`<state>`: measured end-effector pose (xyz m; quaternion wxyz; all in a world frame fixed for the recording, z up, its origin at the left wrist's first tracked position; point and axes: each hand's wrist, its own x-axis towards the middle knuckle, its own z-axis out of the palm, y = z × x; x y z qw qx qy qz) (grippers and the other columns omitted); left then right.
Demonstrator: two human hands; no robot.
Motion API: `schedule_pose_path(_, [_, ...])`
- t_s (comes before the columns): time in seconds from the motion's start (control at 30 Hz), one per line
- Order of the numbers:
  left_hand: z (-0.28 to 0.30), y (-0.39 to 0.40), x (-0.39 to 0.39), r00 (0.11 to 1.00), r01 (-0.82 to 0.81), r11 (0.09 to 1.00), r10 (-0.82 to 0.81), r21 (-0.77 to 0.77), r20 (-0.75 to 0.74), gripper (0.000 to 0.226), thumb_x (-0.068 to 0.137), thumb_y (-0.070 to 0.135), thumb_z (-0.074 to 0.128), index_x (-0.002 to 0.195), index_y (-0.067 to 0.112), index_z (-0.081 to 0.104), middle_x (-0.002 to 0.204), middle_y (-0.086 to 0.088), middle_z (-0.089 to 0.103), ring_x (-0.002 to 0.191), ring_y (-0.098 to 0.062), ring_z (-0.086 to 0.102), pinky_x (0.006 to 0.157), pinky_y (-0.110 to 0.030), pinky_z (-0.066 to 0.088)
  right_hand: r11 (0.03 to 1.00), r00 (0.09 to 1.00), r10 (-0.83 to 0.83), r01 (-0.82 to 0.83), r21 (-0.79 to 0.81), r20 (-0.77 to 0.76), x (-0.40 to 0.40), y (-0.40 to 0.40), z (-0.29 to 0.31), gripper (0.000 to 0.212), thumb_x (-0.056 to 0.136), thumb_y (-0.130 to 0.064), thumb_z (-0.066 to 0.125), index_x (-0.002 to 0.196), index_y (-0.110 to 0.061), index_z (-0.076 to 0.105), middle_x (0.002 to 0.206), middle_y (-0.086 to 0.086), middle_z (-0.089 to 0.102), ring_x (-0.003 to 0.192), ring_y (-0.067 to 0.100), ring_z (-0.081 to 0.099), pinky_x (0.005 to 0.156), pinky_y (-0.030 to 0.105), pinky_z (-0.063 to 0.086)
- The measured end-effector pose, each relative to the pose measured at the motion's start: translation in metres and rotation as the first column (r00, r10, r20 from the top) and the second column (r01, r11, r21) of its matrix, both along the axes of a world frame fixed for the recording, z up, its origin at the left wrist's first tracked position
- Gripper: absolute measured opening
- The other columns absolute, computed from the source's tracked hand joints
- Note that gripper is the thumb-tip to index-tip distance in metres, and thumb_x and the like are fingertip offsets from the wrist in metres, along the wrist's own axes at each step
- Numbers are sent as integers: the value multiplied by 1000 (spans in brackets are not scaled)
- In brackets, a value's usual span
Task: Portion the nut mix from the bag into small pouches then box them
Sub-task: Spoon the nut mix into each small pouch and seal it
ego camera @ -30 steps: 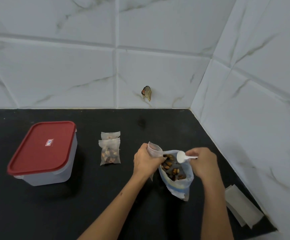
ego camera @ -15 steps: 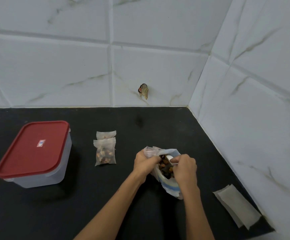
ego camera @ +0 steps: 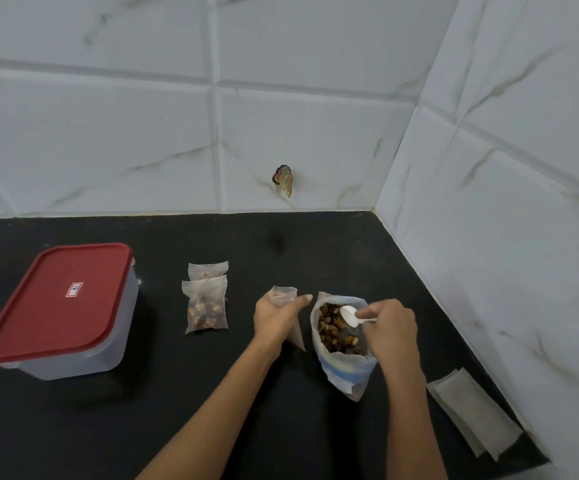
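Observation:
An open bag of nut mix (ego camera: 341, 355) stands on the black counter (ego camera: 246, 393). My right hand (ego camera: 390, 329) grips a small white spoon (ego camera: 350, 315), its bowl over the nuts inside the bag's mouth. Just left of the bag, my left hand (ego camera: 276, 317) holds a small translucent pouch (ego camera: 284, 294) upright, mouth up. Two filled pouches (ego camera: 206, 306) lie overlapping further left. A clear box with a red lid (ego camera: 61, 303) sits shut at the far left.
A stack of flat empty pouches (ego camera: 473, 415) lies at the right, near the counter's front edge and the side wall. White tiled walls close off the back and right. A small brownish thing (ego camera: 284, 180) sticks to the back wall.
My left hand has let go of the bag's rim and moved left with the small pouch. My right hand has lifted the spoon up out of the nuts.

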<state>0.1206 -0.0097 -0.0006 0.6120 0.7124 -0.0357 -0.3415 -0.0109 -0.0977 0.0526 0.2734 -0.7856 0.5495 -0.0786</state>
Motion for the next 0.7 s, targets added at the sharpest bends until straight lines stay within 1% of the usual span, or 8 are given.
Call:
schedule_pose_path(0.07, [2,-13,10,999,-15,999,13,51,35,38,75,27,78,106,15,59,102,-6,66,97,-19,62,77,-30,49,1000,1000,-9,9,9,-11,-1,0,0,30,88,-5,63,115,-17,66,119,5,61,103,18,60,81,26,49])
schedule_pose_path(0.17, [10,-36,17,974,110,980,-139,167,178,40,76,22,75,111,11,60,106,-6,64,101,-21,60,81,-32,50,999,999,-27,28,38,-22,-4,-2,0,31,88,-5,62,116,-16,66,120,6,61,105,19,60,86,29,50])
schedule_pose_path(0.27, [15,-56,16,898,285,901,-370,327,237,36,73,21,74,106,10,63,104,-7,65,98,-21,62,81,-34,55,998,999,-41,42,55,-19,-6,-3,-3,32,88,-5,62,117,-17,65,122,6,60,107,19,59,89,30,49])
schedule_pose_path(0.37, [16,-62,15,844,315,847,-456,428,282,22,74,22,75,90,13,62,99,-6,64,94,-21,63,80,-34,56,996,999,-28,30,81,-19,-7,-2,-10,32,88,-4,62,116,-19,66,121,4,60,107,18,59,88,29,50])
schedule_pose_path(0.43, [16,-62,16,822,290,849,-457,441,341,18,74,21,75,81,17,59,97,-6,65,93,-21,63,80,-35,57,995,999,-37,37,89,0,-8,-2,-14,32,88,-4,61,115,-20,67,120,4,61,106,17,59,87,27,49])
schedule_pose_path(0.53, [17,-58,14,781,284,859,-465,425,417,21,76,17,73,71,20,53,86,-2,61,92,-19,63,79,-35,57,993,998,-59,56,104,23,-10,-2,-14,30,88,-5,61,114,-19,68,119,4,62,106,17,58,85,27,49])
schedule_pose_path(0.63, [17,-55,12,752,301,870,-468,390,464,18,77,14,70,71,21,54,80,-1,63,87,-19,66,74,-35,58,993,998,-62,58,104,31,-9,-3,-12,29,88,-6,61,114,-18,68,119,4,63,107,18,58,85,26,48])
schedule_pose_path(0.7, [19,-53,13,758,324,879,-462,349,460,17,75,16,73,72,20,57,79,0,64,84,-18,65,73,-33,58,992,998,-54,51,111,27,-10,-2,-10,29,89,-6,61,114,-18,68,120,4,62,107,18,58,84,26,47])
